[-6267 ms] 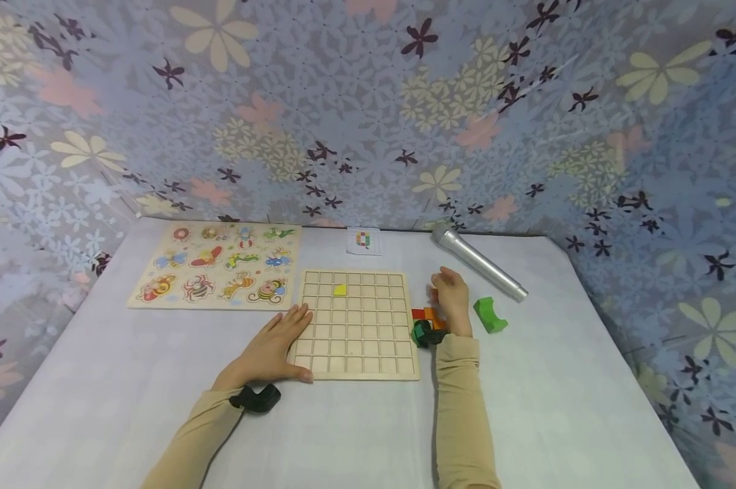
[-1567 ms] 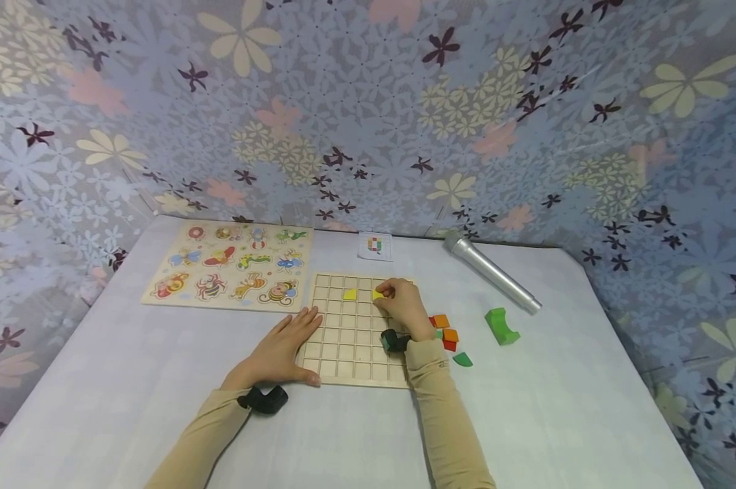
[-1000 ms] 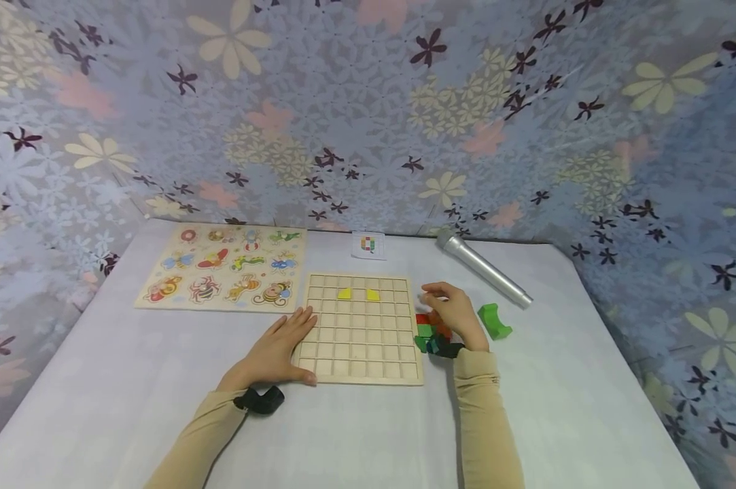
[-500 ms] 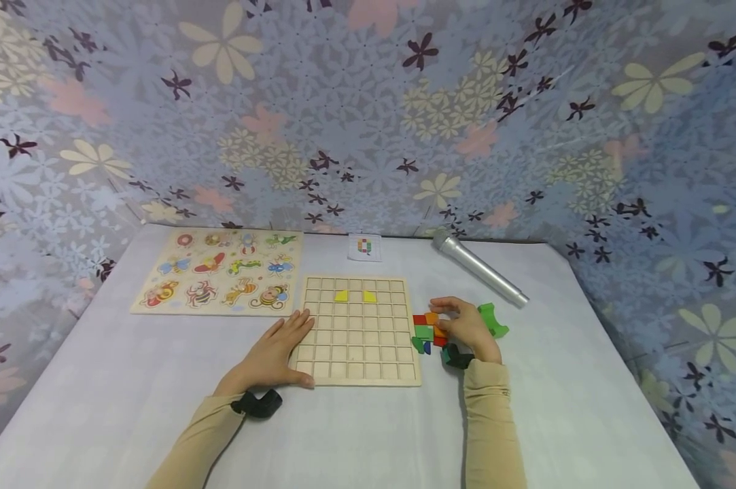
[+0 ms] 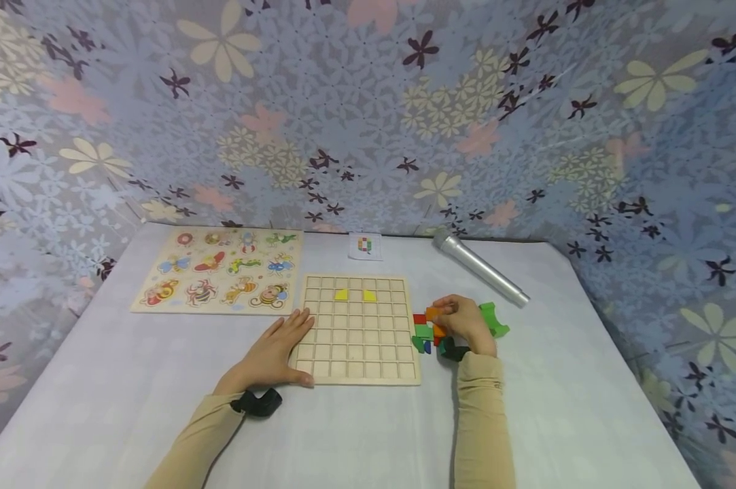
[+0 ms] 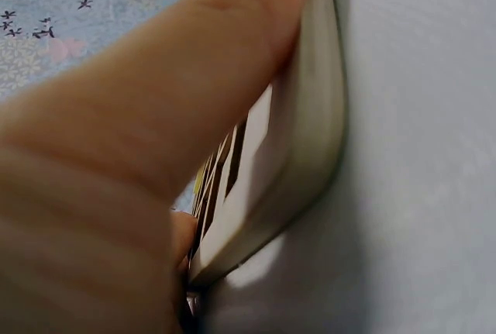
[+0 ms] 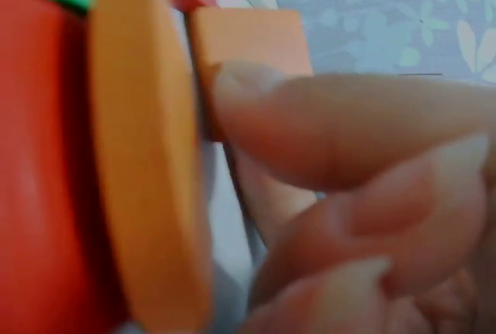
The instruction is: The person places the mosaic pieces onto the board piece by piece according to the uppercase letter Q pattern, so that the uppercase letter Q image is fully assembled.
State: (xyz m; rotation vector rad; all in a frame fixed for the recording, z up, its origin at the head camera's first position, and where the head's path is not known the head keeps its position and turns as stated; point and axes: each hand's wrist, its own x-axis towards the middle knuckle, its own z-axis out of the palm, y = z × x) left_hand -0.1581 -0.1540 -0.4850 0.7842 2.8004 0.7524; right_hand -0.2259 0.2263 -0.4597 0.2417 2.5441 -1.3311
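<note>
1. Your right hand [image 5: 465, 320] is narrow, thumb and fingers pinching the orange block [image 5: 433, 313] at the far end of the cluster, just right of the grid board [image 5: 356, 337].
2. Close by lie a red block [image 5: 419, 318], a green block [image 5: 424, 332] and a second orange block [image 5: 439, 331].
3. Your left hand [image 5: 276, 353] is spread wide over the board's left edge and grips no block.
4. Two yellow pieces [image 5: 341, 295] sit in the board's second row from the far edge, one bare cell between them.
5. You seem to be at the picking-up step; whether the block has left the surface [image 5: 368, 435], you cannot tell.
6. The next move likely calls for a firm pinch and a straight lift, without dragging the neighbours, while your left hand steadies the board.
</note>
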